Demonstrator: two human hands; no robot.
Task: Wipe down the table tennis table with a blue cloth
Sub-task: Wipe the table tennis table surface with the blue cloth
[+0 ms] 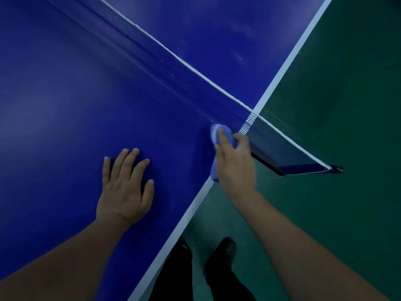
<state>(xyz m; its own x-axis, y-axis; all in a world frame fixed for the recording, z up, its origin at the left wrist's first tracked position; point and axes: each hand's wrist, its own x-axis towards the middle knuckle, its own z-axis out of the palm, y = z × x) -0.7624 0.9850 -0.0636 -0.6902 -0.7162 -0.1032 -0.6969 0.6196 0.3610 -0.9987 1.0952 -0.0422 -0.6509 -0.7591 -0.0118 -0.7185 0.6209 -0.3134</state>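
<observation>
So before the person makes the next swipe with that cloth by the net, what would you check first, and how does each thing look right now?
1. Cloth in hand: ok. The right hand holds the blue cloth, fingers curled round it.
2. Cloth on the surface: ok. It looks pressed on the table tennis table beside the net.
3. Bracing: ok. The left hand lies flat on the table, fingers straight.
4. Clear of the net: cannot tell. The cloth sits right at its foot, and contact is too blurred to judge.
5. Edge strip wiped: cannot tell. The white side line shows no clear marks.
6. Far half clean: not ok. Pale smears show beyond the net.
</observation>
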